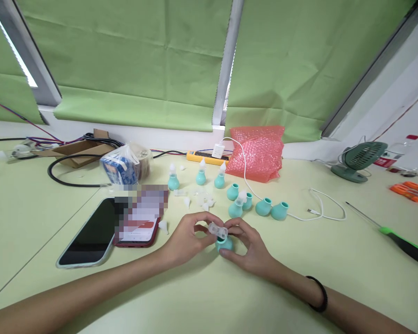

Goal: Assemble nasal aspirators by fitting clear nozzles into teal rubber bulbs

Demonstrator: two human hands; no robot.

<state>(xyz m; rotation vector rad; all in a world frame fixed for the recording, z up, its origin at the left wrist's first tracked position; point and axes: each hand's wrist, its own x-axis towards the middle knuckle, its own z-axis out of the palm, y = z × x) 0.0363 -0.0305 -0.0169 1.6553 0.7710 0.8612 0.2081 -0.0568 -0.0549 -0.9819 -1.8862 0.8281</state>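
My left hand (191, 234) pinches a clear plastic connector tube (218, 230) just above the mouth of a teal squeeze bulb (225, 246). Fingers and thumb of my right hand (252, 246) grip that bulb close to the table top. Whether the tube touches the bulb's rim I cannot tell. Beyond my hands stand teal bulbs fitted with clear tips, such as one at the left (173, 181). Several bare teal bulbs, one of them at the right (279, 211), sit open-mouthed. Small white tips (205, 204) lie loose in the middle.
Two phones, a dark-screened one (88, 232) and a lit one (139, 227), lie left of my hands. A white cable (322, 208) curls at the right near a screwdriver (397, 239). Behind are pink bubble wrap (256, 153), a power strip (209, 158) and a green fan (360, 157).
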